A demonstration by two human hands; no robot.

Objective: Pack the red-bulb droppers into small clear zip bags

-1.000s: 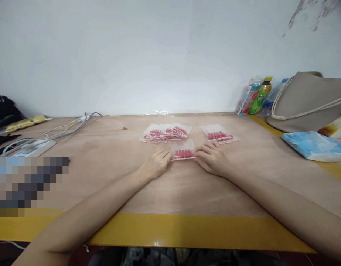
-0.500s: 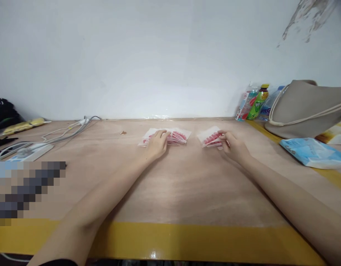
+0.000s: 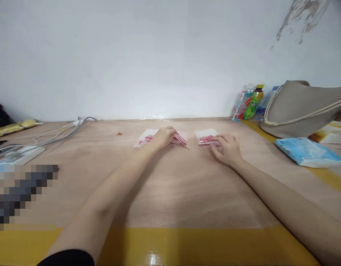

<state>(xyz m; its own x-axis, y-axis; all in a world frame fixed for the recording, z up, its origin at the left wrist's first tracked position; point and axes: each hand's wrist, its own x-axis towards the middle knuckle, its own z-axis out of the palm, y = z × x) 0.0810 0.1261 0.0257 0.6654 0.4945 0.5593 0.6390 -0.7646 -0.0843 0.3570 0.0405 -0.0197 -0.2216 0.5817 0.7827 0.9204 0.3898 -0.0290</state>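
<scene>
Small flat plastic packets with rows of pink-red shapes in them lie in two piles on the table. Over the left pile (image 3: 145,139) my left hand (image 3: 165,137) is closed, its fingertips pinching the edge of a packet (image 3: 181,139) that tilts up at the pile's right side. My right hand (image 3: 229,148) grips the right pile (image 3: 205,139) from its right side, with the thumb in front and the fingers on top. What exactly is inside the packets is too small to make out.
At the back right stand several drink bottles (image 3: 253,103) beside a grey bag (image 3: 300,107) with a cord. A blue packet (image 3: 309,151) lies in front of it. To the left are a power strip (image 3: 23,155), cables (image 3: 67,131) and a yellow packet (image 3: 16,127).
My left hand has shifted to the right over its pile and now lifts a packet's edge. My right hand has turned flatter over its packets. The view has swung slightly right.
</scene>
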